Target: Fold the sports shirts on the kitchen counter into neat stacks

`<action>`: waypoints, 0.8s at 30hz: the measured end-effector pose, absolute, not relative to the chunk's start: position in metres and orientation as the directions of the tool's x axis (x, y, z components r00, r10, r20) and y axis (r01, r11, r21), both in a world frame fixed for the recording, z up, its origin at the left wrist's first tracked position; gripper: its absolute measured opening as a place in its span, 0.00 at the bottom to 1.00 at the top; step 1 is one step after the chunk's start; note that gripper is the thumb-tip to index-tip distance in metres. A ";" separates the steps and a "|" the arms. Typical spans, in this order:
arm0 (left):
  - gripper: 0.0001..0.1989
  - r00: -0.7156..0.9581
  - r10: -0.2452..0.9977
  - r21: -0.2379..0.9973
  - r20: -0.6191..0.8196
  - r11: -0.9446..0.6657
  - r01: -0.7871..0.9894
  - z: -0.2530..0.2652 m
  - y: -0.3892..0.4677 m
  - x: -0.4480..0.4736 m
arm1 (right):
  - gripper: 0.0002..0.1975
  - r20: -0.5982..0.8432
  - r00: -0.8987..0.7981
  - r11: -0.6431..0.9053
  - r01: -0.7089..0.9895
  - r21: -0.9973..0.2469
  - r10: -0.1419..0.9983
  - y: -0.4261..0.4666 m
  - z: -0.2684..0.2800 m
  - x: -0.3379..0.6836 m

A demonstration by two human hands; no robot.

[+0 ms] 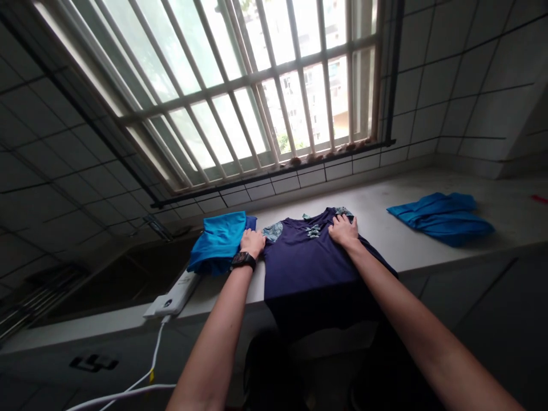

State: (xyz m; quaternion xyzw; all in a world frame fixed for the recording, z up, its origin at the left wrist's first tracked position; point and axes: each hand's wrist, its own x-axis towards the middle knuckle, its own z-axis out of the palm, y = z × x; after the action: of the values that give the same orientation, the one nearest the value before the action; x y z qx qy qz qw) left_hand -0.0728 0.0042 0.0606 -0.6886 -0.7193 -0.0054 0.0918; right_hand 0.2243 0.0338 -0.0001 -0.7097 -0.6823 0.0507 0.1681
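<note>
A dark navy shirt [306,260] with patterned shoulders and small patterned knots below the neckline lies front up on the counter. Its lower part hangs over the front edge. At the shirt's left sleeve edge is my left hand [253,242], wearing a black watch, with its fingers curled in at the cloth. My right hand [343,229] grips the shirt by the opposite patterned shoulder, fingers bent over the fabric. Close beside my left hand sits a folded bright blue garment [220,234], with darker blue cloth showing at its edge.
Another blue garment [440,217] lies folded on the white counter [372,214] at the right. Left are a dark sink [124,279] with a faucet [157,227] and a white power strip [173,297] whose cable hangs down. A barred window [240,85] rises behind.
</note>
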 end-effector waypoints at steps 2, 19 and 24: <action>0.12 -0.035 0.992 -0.089 0.122 0.046 0.995 0.060 0.015 -0.076 | 0.30 0.149 0.056 -0.009 0.953 -0.302 0.987 0.033 0.001 0.225; 0.29 0.155 0.978 0.907 0.137 -0.187 0.377 0.086 0.024 -0.066 | 0.30 0.119 0.042 -0.003 0.952 -0.305 0.992 0.030 0.007 0.225; 0.24 0.201 0.980 0.732 0.016 -0.149 0.665 0.075 0.022 -0.058 | 0.30 0.117 0.041 -0.003 0.953 -0.304 0.992 0.029 0.007 0.225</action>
State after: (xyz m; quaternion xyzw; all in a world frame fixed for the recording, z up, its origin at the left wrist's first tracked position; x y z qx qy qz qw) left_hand -0.0585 0.0219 0.0752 -0.7125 -0.5772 -0.2581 -0.3043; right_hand 0.2252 0.0289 0.0073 -0.7053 -0.6894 0.0651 0.1516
